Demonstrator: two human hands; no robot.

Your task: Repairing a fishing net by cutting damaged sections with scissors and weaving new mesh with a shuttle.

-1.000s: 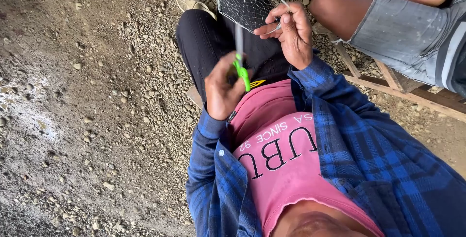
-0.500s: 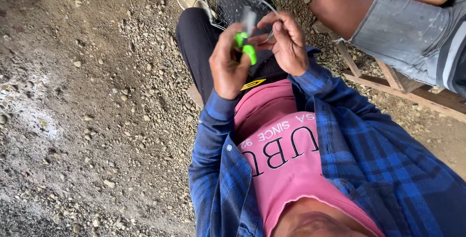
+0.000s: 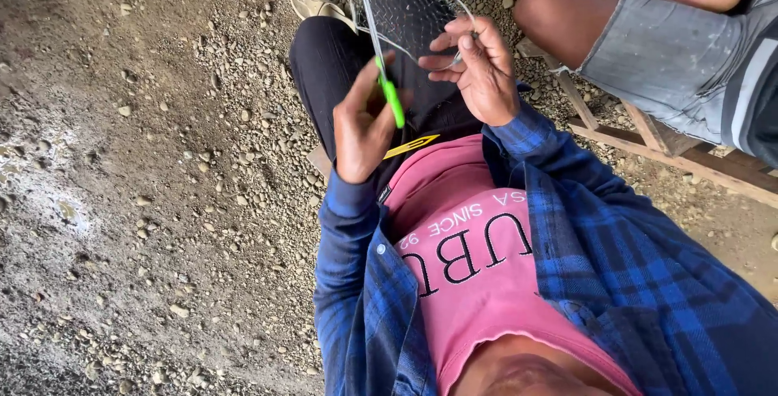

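Netting (image 3: 409,15) lies stretched over the lap; the left hand (image 3: 362,124) pinches a green needle (image 3: 392,100) upright, the right hand (image 3: 480,72) pinches what looks like a mesh strand, keeping it taut.

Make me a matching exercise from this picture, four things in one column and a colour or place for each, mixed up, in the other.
Things:
1. netting needle
2. left hand
3. right hand
4. sandal

Descriptions:
A. pinching thin line at the edge of the dark net
B. bright green
C. lying on the gravel beyond the knee
D. gripping the green tool

Pairs: 1-B, 2-D, 3-A, 4-C
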